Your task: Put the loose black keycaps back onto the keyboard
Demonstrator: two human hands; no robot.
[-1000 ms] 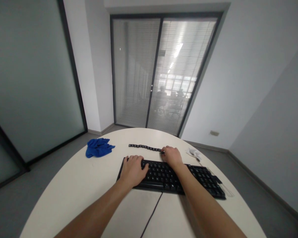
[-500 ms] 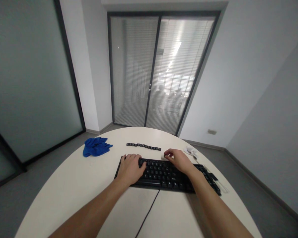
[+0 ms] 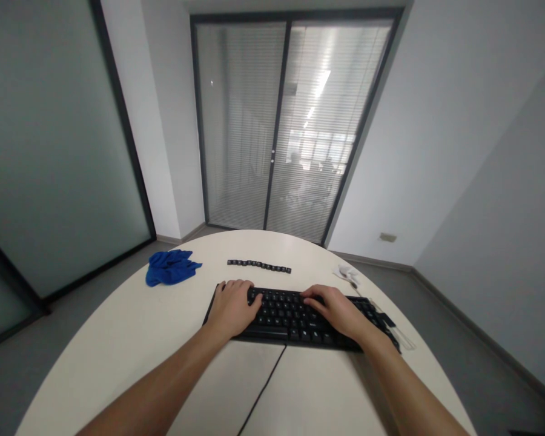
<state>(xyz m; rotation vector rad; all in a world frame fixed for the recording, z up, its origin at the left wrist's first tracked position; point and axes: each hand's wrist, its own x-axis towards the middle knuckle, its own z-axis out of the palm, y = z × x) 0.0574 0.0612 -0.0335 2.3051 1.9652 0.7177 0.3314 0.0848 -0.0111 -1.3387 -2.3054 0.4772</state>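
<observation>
A black keyboard (image 3: 290, 315) lies across the middle of a round white table (image 3: 118, 339). My left hand (image 3: 231, 307) rests flat on the keyboard's left end, fingers stretched over the keys. My right hand (image 3: 336, 309) lies on the keys right of centre, fingers curved down, and nothing shows in it. Behind the keyboard a row of several loose black keycaps (image 3: 258, 265) lies in a line on the table, apart from both hands.
A crumpled blue cloth (image 3: 170, 267) lies at the table's far left. A small white object (image 3: 347, 274) sits at the far right edge, with a dark thin tool beside the keyboard's right end. A seam runs down the tabletop. Glass doors with blinds stand behind.
My right hand has drawn back from the right end of the keycap row and come down onto the keyboard. My left hand stays on the keyboard's left end.
</observation>
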